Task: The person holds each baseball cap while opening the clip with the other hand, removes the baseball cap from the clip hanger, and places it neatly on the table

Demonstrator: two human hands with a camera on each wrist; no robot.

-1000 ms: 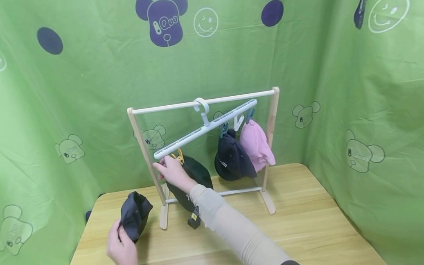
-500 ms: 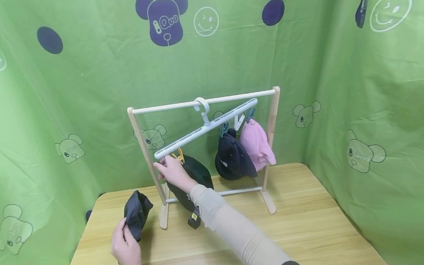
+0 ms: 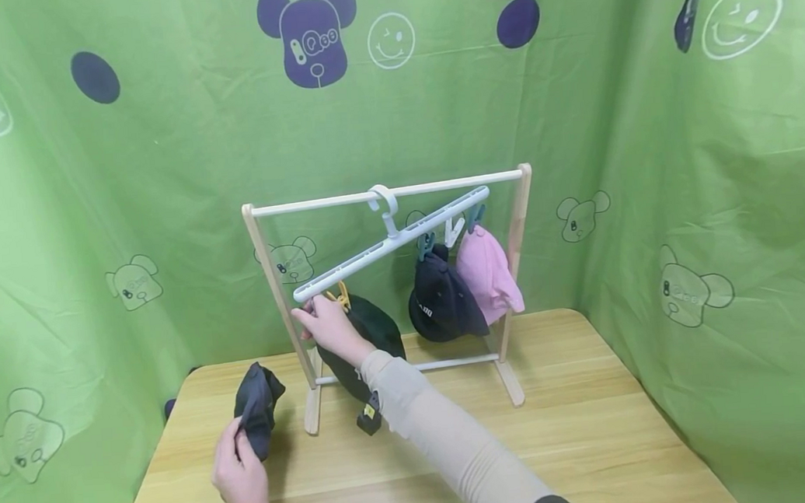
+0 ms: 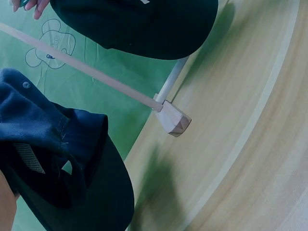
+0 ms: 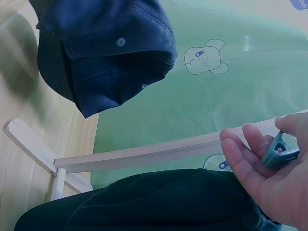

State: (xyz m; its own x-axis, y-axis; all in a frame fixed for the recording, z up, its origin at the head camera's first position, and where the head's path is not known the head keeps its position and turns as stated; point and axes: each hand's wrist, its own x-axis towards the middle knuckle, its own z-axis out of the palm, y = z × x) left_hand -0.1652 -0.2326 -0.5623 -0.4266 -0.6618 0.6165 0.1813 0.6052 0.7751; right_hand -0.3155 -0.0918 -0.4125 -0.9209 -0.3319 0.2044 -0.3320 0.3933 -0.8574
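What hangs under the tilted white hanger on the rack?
Under the hanger, a black cap hangs at its low end by the right hand, which pinches a teal clip. A navy cap and pink cap hang clipped near the high end. The black cap's clip attachment is hidden.

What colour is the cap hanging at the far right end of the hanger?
Pink. The cap shows best in the head view, hanging beside a dark cap.

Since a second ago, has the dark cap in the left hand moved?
Yes. The dark cap has sunk a little toward the table and narrowed, judged against the rack's wooden foot.
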